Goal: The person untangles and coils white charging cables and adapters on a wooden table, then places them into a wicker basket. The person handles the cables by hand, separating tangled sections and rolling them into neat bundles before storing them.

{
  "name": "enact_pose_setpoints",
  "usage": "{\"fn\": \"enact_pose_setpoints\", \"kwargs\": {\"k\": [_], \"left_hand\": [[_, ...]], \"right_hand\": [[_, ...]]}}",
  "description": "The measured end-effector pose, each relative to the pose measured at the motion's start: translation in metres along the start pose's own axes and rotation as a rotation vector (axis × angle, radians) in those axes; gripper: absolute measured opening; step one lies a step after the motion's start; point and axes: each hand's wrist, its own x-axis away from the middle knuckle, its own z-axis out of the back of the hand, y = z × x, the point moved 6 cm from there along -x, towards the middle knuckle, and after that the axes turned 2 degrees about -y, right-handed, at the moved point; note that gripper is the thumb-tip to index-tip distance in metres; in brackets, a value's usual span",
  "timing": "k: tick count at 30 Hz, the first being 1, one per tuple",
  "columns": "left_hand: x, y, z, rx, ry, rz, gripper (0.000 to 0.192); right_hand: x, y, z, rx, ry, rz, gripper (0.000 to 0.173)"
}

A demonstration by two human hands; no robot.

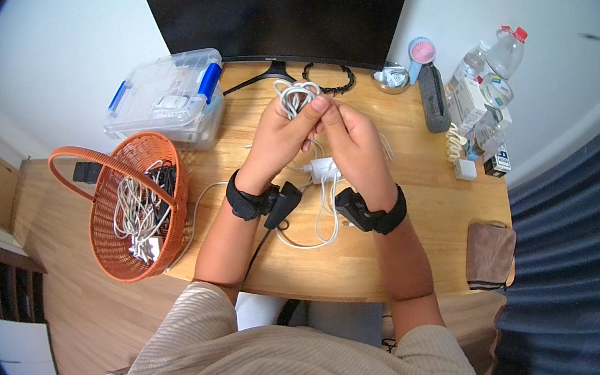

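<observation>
My left hand (281, 135) grips a coiled white cable (295, 96), whose loops stick out above the thumb. Right beside it, my right hand (355, 137) meets the left at the fingertips; its thumb and fingers are pinched together at the bundle, though what lies between them is partly hidden. Below the hands, a white power adapter (324, 171) rests on the wooden table, with a white cord (300, 246) looping from it towards the front edge. Both wrists wear black straps with small black devices.
An orange wicker basket (174, 238) holding white and black cables stands at the left, by a clear plastic box (155, 102) with blue latches. A monitor (280, 7) is at the back. Bottles (506, 52), small boxes (466, 105) and a brown pouch (489, 255) line the right.
</observation>
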Motion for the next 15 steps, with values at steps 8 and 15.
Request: {"fn": "enact_pose_setpoints", "kwargs": {"k": [8, 15], "left_hand": [[-0.001, -0.004, -0.006, 0.029, 0.039, -0.08, 0.026], [-0.01, 0.002, 0.027, 0.176, 0.235, -0.081, 0.043]], "right_hand": [[-0.001, 0.007, 0.015, 0.113, 0.002, -0.198, 0.033], [0.011, 0.005, 0.004, 0.093, -0.243, -0.173, 0.043]]}}
